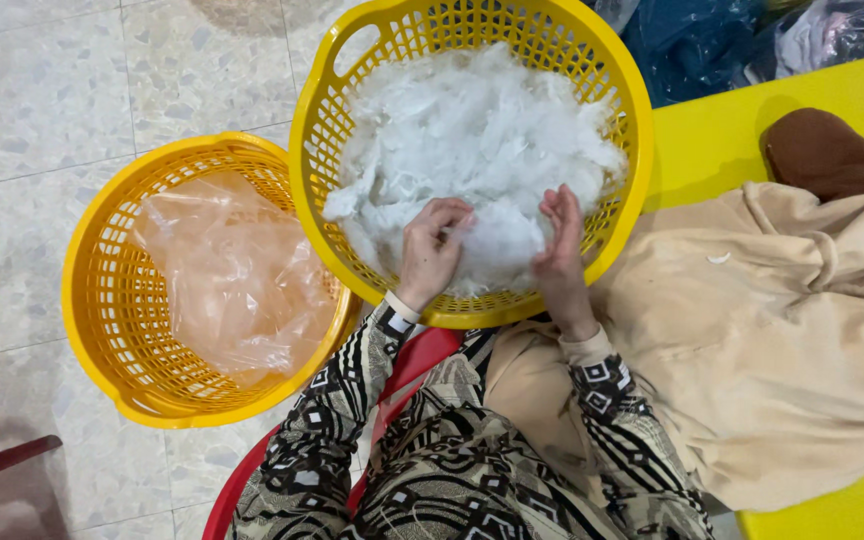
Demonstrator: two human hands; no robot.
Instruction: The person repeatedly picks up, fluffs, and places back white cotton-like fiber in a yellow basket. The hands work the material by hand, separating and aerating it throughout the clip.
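A round yellow plastic basket [332, 110] in front of me holds a heap of white fluffy stuffing [472, 130]. My left hand [430, 250] is curled at the near edge of the heap, fingers pinched on a tuft of the stuffing. My right hand [560, 250] rests beside it on the heap, fingers together and slightly bent, touching the white stuffing. Both arms wear black-and-white patterned sleeves.
A second yellow basket [92, 290] stands on the tiled floor at the left, with a clear plastic bag [232, 270] inside. A beige cloth item [782, 320] lies on a yellow surface [712, 130] at the right. A red stool edge [422, 360] shows below me.
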